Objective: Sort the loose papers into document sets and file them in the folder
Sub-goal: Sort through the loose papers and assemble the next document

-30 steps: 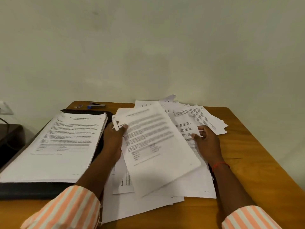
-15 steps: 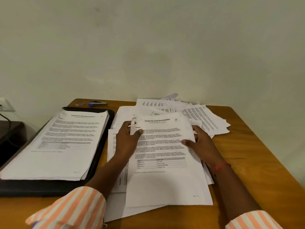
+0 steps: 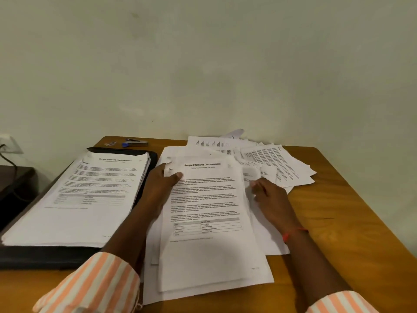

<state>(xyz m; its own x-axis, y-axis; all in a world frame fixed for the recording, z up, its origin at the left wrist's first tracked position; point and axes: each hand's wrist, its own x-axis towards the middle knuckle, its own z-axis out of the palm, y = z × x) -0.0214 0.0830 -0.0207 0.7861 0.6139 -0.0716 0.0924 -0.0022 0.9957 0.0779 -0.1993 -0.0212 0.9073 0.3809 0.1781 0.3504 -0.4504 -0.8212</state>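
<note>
A titled printed sheet [image 3: 209, 245] lies on top of a stack of loose papers in front of me. My left hand [image 3: 161, 186] pinches its top-left corner, thumb on top. My right hand [image 3: 272, 201] rests on the pile with its fingertips at the sheet's right edge. More loose papers [image 3: 282, 166] are fanned out at the back right of the wooden table [image 3: 349, 222]. On the left lies an open black folder [image 3: 56, 256] with a thick stack of printed sheets [image 3: 90, 199] in it.
A blue and dark stapler [image 3: 135, 143] and a small metal item [image 3: 110, 144] lie at the table's back edge behind the folder. A dark side table [image 3: 13, 181] and a wall socket with a cable [image 3: 6, 143] are at the far left. A plain wall rises behind.
The sheet held by my left hand was raised and tilted; it now lies flat and square on the near pile. Both hands came down with it to its edges.
</note>
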